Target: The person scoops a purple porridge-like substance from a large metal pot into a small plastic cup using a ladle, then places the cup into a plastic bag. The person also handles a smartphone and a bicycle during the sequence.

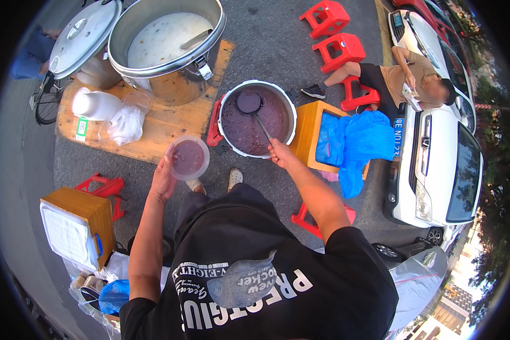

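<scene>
My left hand (163,176) grips a clear round plastic tub (190,158) by its side, near the front edge of the wooden table. Purplish-brown porridge with beans shows inside the tub. My right hand (279,153) is closed around the handle of a metal ladle (249,102). The ladle's bowl, filled with the same porridge, sits at the surface near the far side of a large metal pot (292,123). Purplish bean porridge (248,136) fills much of that pot. The tub is to the left of the pot, apart from it.
A tall steel pot (170,85) of pale liquid stands on the wooden table (174,127), near stacked white tubs (94,104) and plastic bags (125,123). Right of the porridge pot is a box (306,136) with blue bags (365,136). Red stools (338,51), a seated person (408,80) and cars lie beyond.
</scene>
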`<state>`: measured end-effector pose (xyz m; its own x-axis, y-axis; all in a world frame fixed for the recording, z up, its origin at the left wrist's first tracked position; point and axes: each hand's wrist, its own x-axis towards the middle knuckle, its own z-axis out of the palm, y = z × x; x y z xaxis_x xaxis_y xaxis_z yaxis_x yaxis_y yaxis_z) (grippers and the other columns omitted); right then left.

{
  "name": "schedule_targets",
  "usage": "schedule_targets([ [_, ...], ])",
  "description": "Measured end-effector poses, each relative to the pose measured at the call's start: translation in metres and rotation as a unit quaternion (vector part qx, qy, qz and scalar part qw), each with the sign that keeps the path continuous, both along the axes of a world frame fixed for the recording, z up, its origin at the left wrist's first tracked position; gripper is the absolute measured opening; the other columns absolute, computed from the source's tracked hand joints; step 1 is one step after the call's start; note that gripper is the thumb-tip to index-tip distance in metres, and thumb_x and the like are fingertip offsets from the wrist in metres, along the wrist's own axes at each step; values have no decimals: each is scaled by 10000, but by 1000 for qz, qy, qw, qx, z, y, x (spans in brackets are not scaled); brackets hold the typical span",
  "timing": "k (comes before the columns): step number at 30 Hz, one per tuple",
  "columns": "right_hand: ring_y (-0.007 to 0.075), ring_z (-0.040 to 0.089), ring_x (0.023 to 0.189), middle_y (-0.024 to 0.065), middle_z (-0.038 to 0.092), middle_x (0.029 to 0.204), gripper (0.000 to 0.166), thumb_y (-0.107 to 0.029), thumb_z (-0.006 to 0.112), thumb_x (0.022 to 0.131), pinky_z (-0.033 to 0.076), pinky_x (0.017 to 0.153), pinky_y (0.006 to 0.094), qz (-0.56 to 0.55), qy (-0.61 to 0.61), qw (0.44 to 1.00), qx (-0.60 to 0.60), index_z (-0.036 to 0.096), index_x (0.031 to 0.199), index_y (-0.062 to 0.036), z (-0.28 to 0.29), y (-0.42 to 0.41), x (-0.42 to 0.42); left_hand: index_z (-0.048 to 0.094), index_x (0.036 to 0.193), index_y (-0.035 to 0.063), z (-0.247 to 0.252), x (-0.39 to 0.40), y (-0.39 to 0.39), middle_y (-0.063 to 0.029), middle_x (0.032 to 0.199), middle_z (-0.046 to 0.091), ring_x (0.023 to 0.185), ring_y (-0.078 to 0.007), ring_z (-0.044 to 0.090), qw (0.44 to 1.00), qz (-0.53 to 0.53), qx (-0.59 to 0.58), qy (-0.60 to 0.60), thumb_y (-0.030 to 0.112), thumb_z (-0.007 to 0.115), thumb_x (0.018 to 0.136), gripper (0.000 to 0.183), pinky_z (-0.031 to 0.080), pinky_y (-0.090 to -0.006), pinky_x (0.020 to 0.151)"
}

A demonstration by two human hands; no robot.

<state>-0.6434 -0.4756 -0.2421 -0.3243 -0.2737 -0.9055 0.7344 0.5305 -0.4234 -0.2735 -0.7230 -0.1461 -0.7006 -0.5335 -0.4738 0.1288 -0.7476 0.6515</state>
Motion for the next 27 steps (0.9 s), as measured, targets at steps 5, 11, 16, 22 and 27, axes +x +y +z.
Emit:
schedule_targets([
  [5,62,334,471,-44,423,639,327,-393,563,970,230,389,214,-59,-20,998,-8,517,815,-109,-1,9,-3,483,1443,123,2,-3,-1,-11,1309,517,1278,-202,484,1000,-9,16,-1,472,599,959,608,417,-431,1076],
  [11,62,333,467,-37,408,626,339,-398,565,974,226,387,210,-117,-56,991,-31,500,826,-99,-4,23,0,487,1441,126,-3,-7,-3,-15,1283,535,1260,-205,503,999,-27,25,9,462,607,956,602,423,-431,1076],
  [16,64,337,461,-34,401,617,349,-403,554,982,231,391,209,-154,-44,986,-36,496,831,-94,-15,36,16,477,1450,126,-8,-10,-6,-25,1311,530,1264,-207,501,999,-43,23,13,458,600,961,604,417,-427,1084],
  [22,68,346,452,-29,403,613,349,-402,549,985,242,385,225,-157,13,987,-17,490,825,-98,0,47,46,465,1454,114,-13,-9,-11,-39,1360,516,1285,-216,492,997,-61,33,16,448,586,972,598,411,-431,1092],
  [27,67,345,430,-37,395,587,347,-390,561,981,239,371,238,-133,77,988,2,494,795,-105,22,64,70,454,1455,114,-18,-12,-16,-54,1391,514,1300,-226,491,997,-72,36,20,439,565,985,582,417,-440,1089],
])
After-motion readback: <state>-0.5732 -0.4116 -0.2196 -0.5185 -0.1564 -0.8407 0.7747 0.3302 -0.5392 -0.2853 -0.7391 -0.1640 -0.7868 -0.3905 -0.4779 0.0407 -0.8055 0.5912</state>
